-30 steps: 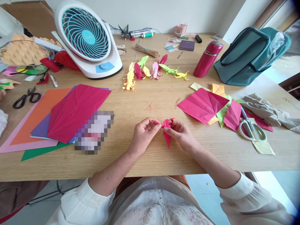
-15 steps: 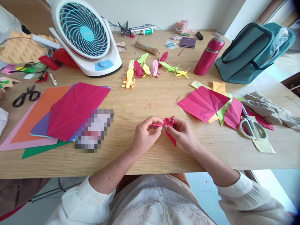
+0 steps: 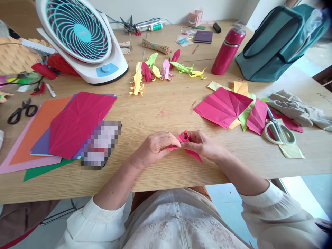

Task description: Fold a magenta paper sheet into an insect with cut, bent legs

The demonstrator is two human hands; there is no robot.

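A small folded pink paper figure (image 3: 187, 147) lies low over the wooden table (image 3: 166, 114) near its front edge. My left hand (image 3: 155, 147) pinches its thin left end with closed fingers. My right hand (image 3: 202, 145) grips its body from the right, fingers closed; a pointed tip sticks out below that hand. Part of the figure is hidden between my fingers.
Creased pink and yellow sheets (image 3: 225, 109) and white-handled scissors (image 3: 278, 131) lie to the right. A stack of coloured paper (image 3: 64, 128) lies left, black scissors (image 3: 19, 111) beyond. Several finished paper figures (image 3: 160, 71), a fan (image 3: 80, 38), a red flask (image 3: 227, 52) and a teal bag (image 3: 277, 45) stand behind.
Both hands have lowered toward the table and drawn closer together over the pink figure, whose pointed tip has swung from straight down to the lower right. The camera has tilted slightly.
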